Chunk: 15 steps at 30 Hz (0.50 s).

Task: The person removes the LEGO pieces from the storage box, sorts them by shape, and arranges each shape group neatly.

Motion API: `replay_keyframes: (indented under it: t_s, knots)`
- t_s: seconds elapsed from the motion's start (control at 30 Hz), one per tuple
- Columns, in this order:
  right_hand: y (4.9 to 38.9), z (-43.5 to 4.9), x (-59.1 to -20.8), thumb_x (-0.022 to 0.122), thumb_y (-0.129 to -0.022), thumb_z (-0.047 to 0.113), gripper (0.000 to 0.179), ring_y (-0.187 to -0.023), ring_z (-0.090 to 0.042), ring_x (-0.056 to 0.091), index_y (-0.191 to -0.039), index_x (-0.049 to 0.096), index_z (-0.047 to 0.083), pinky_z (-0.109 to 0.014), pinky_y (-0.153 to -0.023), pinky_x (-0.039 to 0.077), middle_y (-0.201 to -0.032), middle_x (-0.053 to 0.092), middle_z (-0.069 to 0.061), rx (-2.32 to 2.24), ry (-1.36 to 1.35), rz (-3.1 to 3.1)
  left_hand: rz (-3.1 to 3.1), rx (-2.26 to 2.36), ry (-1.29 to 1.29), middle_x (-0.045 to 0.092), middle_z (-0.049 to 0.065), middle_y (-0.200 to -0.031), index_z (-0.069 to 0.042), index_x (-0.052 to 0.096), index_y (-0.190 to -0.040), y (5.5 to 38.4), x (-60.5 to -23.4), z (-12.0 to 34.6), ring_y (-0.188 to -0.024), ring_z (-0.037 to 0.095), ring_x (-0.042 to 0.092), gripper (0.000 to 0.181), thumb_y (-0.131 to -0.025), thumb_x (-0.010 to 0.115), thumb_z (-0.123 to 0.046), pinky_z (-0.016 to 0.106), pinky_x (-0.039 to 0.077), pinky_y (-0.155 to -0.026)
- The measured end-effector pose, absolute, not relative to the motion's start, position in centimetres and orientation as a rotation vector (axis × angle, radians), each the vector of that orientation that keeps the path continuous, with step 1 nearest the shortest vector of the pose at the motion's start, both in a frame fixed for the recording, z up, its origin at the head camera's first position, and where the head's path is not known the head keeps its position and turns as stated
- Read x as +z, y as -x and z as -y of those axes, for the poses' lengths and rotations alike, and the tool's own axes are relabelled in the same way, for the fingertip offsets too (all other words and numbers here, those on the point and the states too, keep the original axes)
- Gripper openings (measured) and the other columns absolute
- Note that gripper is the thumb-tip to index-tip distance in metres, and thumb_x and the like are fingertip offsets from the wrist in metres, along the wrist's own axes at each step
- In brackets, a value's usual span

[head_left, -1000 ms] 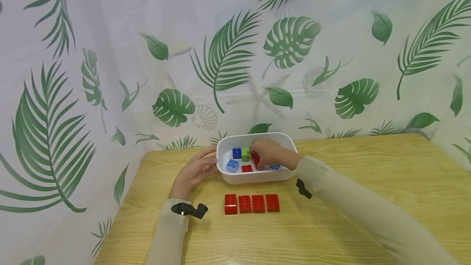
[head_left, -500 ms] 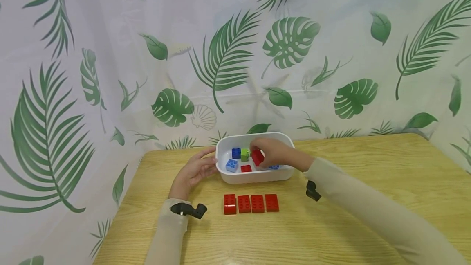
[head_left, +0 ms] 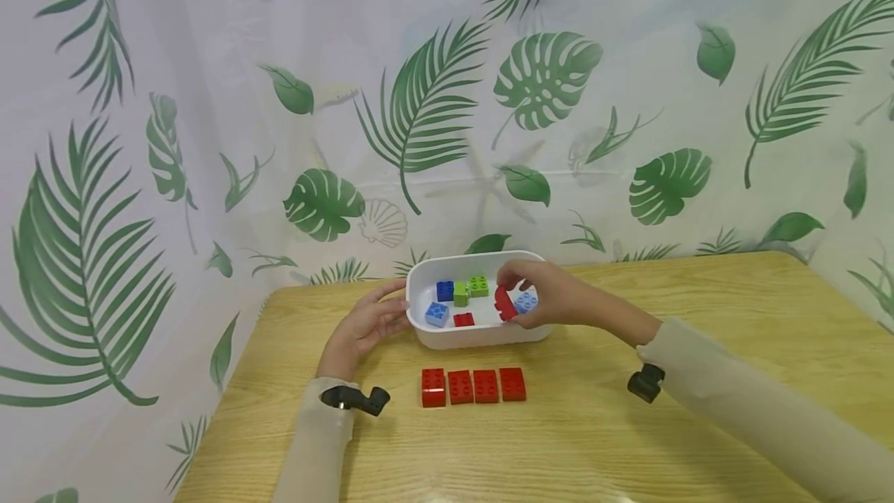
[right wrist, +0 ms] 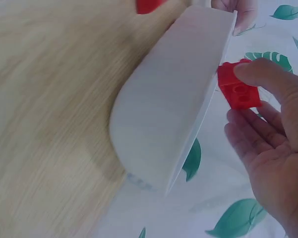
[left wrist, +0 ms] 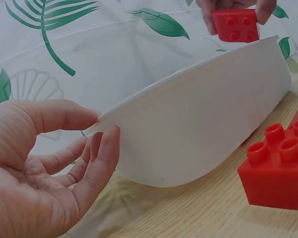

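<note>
My left hand [head_left: 366,324] stays at the left end of a white plastic bin [head_left: 482,338], its fingertips touching the wall right at the rim, as the left wrist view shows. Over the bin's right end, my right hand [head_left: 552,297] pinches a red toy building brick [head_left: 504,303] between thumb and fingers. The studs of that red brick [left wrist: 236,25] face the camera in the left wrist view. Inside the bin lie a dark blue brick [head_left: 445,290], two green bricks [head_left: 479,286], two light blue bricks [head_left: 437,314] and another red brick [head_left: 464,320].
In front of the bin, several red bricks [head_left: 485,386] form a row on the wooden table [head_left: 461,456]; the leftmost brick [head_left: 433,388] looks taller than the others. A leaf-patterned sheet [head_left: 447,138] rises behind the table, close to the bin's back.
My right hand has lifted the red brick and moved right within the bin, uncovering a green brick. The left hand and the row of red bricks hold their places.
</note>
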State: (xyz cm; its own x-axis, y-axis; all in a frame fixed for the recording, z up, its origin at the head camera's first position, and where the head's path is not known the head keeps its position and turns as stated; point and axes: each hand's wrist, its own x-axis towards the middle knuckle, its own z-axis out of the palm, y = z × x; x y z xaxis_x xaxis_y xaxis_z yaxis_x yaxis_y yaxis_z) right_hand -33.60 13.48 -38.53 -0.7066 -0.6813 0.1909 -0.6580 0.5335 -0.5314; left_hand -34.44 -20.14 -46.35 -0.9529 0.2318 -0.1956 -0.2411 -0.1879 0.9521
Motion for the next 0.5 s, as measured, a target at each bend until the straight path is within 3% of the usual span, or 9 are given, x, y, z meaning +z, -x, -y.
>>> replay_keyframes:
  t_s: [0.5]
  knots:
    - [30.7, -17.2, -39.8, 0.09, -0.076, 0.016, 0.047, -0.104, -0.02, 0.067, -0.114, 0.062, 0.008, -0.045, -0.095, 0.058, -0.108, 0.07, -0.001, -1.062, 1.102, -2.573, -1.757, 2.211, -0.013, 0.053, 0.022, -0.147, -0.004, 0.039, -0.153, 34.2, -46.1, 20.2, -0.106, 0.016, 0.068, 0.057, -0.099, 0.055, 0.003, 0.028, 0.061, -0.084]
